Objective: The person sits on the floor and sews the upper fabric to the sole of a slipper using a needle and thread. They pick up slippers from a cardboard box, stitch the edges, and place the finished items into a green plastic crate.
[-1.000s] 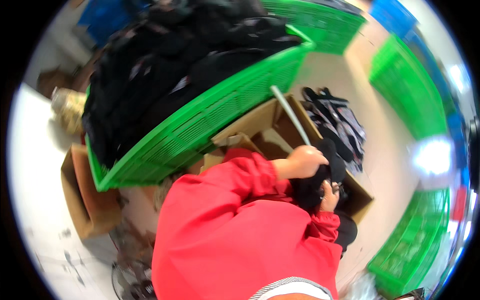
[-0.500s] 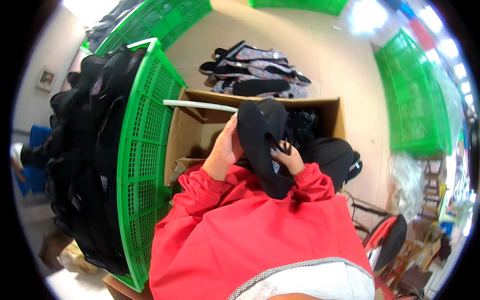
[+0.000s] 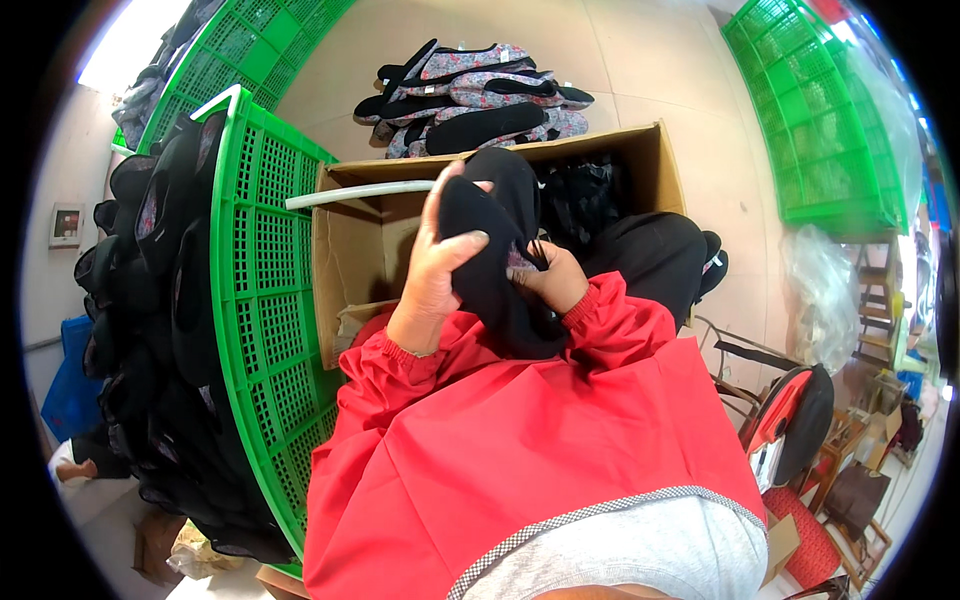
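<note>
A black cloth shoe [image 3: 482, 275] with a patterned lining is held up over my lap. My left hand [image 3: 432, 268] is closed on its upper end, the thumb lying across the black fabric. At the shoe's opening is my right hand [image 3: 556, 280], its fingers curled on the rim and partly hidden inside. A thin white strip [image 3: 360, 192] sticks out to the left from behind my left hand. Whether that hand grips the strip too, I cannot tell.
An open cardboard box [image 3: 345, 262] stands before me, with dark plastic-wrapped things [image 3: 580, 200] inside. Green crates [image 3: 262, 300] stand left and right, the left one full of black shoes [image 3: 185, 290]. Floral and black shoes [image 3: 480, 95] lie piled beyond the box. A clear plastic bag [image 3: 822, 300] lies right.
My left hand has shifted on the shoe, its thumb now over the fabric. The shoe has turned a little, and the whole view has shifted.
</note>
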